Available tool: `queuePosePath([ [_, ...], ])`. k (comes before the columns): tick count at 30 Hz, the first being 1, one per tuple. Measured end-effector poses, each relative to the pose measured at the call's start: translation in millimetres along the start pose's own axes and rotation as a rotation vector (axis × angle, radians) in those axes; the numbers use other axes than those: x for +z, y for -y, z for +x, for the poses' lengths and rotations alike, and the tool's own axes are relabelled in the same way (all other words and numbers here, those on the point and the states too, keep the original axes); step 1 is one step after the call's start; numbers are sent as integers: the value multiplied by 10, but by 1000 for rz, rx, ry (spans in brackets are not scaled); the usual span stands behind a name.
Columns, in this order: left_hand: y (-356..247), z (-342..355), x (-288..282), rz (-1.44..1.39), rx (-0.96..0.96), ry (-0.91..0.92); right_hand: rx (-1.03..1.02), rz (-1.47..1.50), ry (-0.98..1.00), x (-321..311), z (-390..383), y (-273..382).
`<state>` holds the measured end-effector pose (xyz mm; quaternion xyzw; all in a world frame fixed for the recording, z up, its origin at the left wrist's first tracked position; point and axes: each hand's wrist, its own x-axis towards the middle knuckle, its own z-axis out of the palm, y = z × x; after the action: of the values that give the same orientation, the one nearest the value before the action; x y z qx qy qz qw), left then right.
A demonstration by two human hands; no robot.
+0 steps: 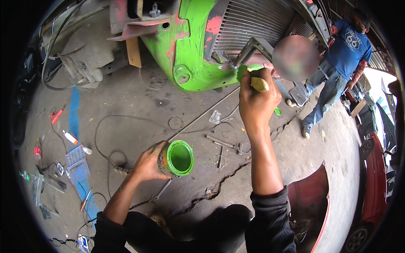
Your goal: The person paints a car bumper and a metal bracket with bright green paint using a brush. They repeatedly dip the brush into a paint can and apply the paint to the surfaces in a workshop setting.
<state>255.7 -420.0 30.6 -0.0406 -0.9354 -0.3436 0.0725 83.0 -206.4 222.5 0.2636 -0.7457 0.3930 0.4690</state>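
Painting in progress. Right hand clenches a brush handle, bristles apparently against the green body panel. Left hand grips the open paint can above the concrete floor. Next move calls for reloading the brush.

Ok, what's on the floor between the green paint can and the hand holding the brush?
In the head view, between the paint can and the right hand lie a thin metal rod, loose wire and a small clear plastic scrap on concrete.
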Motion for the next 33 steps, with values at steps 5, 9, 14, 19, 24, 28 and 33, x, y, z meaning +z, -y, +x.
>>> queuePosePath([
  [5,18,10,-8,6,-4,-9,-235,53,217,63,-123,-68],
  [9,-10,19,-29,7,3,6,72,297,230,-164,-128,-151],
  [14,-13,48,1,15,-17,51,218,394,258,-115,-127,-280],
  [19,2,58,18,-4,28,16,-214,203,358,-112,52,-264],
  [24,65,-4,42,-10,38,-16,-250,42,462,-259,80,-299],
  [28,59,-3,22,-8,46,-22,-291,-133,404,-372,31,-301],
  [33,-22,16,-3,0,-14,43,-254,115,472,-227,-29,-294],
])
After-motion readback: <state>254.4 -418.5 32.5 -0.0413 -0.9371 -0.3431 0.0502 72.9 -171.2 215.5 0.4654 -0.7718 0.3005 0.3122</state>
